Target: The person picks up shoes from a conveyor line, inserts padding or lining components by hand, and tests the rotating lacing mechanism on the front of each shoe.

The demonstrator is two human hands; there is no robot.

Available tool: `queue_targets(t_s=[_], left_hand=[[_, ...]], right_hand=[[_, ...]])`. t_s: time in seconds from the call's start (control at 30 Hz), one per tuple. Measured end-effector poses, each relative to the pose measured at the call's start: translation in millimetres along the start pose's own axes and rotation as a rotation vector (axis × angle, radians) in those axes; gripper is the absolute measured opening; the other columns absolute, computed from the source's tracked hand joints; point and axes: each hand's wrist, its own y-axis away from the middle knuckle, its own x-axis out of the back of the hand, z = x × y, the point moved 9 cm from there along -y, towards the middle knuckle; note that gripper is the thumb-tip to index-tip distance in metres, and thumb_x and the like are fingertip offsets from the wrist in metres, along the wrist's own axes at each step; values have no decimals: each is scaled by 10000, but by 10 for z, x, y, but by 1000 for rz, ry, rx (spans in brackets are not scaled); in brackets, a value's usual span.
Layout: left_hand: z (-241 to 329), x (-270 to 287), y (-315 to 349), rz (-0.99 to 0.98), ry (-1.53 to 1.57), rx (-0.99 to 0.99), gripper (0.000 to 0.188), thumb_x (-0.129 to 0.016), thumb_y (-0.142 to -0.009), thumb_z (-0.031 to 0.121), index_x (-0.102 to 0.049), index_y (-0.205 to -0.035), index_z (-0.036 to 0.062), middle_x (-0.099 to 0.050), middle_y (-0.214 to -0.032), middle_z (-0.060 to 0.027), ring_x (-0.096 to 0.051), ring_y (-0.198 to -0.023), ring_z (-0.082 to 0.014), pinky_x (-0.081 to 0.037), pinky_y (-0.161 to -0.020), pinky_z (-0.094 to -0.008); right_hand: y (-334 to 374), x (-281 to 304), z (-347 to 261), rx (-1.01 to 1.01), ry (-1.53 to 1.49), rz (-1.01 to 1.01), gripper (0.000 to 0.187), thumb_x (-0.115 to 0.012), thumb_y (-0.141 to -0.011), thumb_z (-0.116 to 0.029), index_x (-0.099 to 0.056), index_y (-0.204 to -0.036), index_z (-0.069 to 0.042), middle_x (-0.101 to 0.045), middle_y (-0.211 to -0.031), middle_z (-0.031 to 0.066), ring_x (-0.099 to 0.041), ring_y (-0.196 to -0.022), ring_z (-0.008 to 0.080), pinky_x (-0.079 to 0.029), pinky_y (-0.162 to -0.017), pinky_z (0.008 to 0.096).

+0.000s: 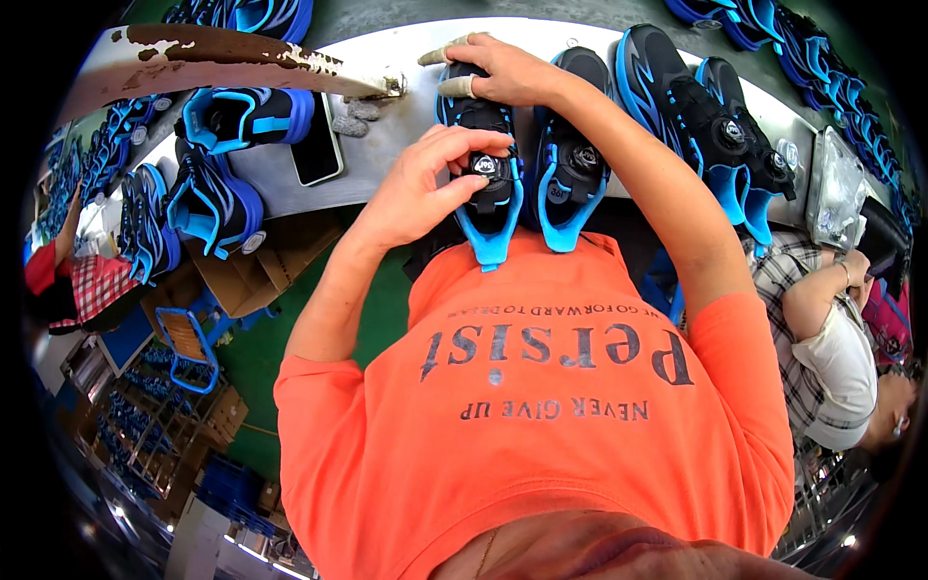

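A black shoe [485,119] with bright blue lining lies on the pale worktable in front of me, heel toward my body. My left hand [425,184] has its thumb and fingers closed around the round lacing dial [486,167] on the shoe's tongue. Over the toe end, my right hand [503,72] grips the same shoe; beige finger cots cover two of its fingertips. A matching shoe [578,145] rests just to the right, under my right forearm, with its own dial and blue heel collar showing.
Another pair of shoes [677,111] stands farther right, beside a clear plastic bag [837,188]. On the left are a phone [317,145], grey lumps [358,118], more shoes [217,198] and a worn metal arm [222,58] over the table. Co-workers sit at both sides; one [822,329] is close right.
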Motion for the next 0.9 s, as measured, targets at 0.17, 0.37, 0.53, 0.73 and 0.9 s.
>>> queue_targets(t_s=[0.17,0.37,0.53,0.73,0.9], left_hand=[[514,63,207,325,-166,-52,238,-625,-863,32,-640,-1101,25,-660,-1003,-80,-607,-805,-180,-492,-703,-294],[69,-1037,176,-19,975,612,347,-503,-1010,182,-501,-1250,-70,-582,-1226,-179,-662,-958,-230,-536,-639,-270],[-129,-1271,20,106,1193,575,259,-522,-1006,193,-546,-1124,-36,-589,-1174,-141,-639,-1047,-270,-529,-742,-309],[214,-1002,169,-57,580,419,341,-572,-961,159,-546,-1250,-20,-601,-1223,-128,-632,-1041,-266,-505,-832,-338],[496,-657,480,-27,-492,87,480,-623,-901,221,-529,-1366,143,-557,-1259,-230,-519,-1154,-391,-398,-1011,-444]], right_hand=[[352,866,-81,-42,-64,189,305,-625,-910,-216,-662,-1192,-107,-587,-1221,132,-581,-1102,267,-473,-892,331],[1348,974,-460,-154,-235,-207,415,-687,-844,-208,-661,-1258,-193,-526,-906,42,-527,-902,170,-457,-846,310],[1608,846,-564,-174,-126,78,355,-690,-816,-177,-699,-1171,-176,-464,-821,72,-515,-845,231,-446,-759,328],[1711,980,-320,-179,-313,129,372,-630,-879,-107,-654,-1250,-128,-581,-923,-4,-505,-803,83,-435,-751,230],[1850,850,-81,-340,-382,170,354,-559,-955,-68,-592,-1307,-74,-638,-1152,9,-540,-885,80,-464,-821,242]])
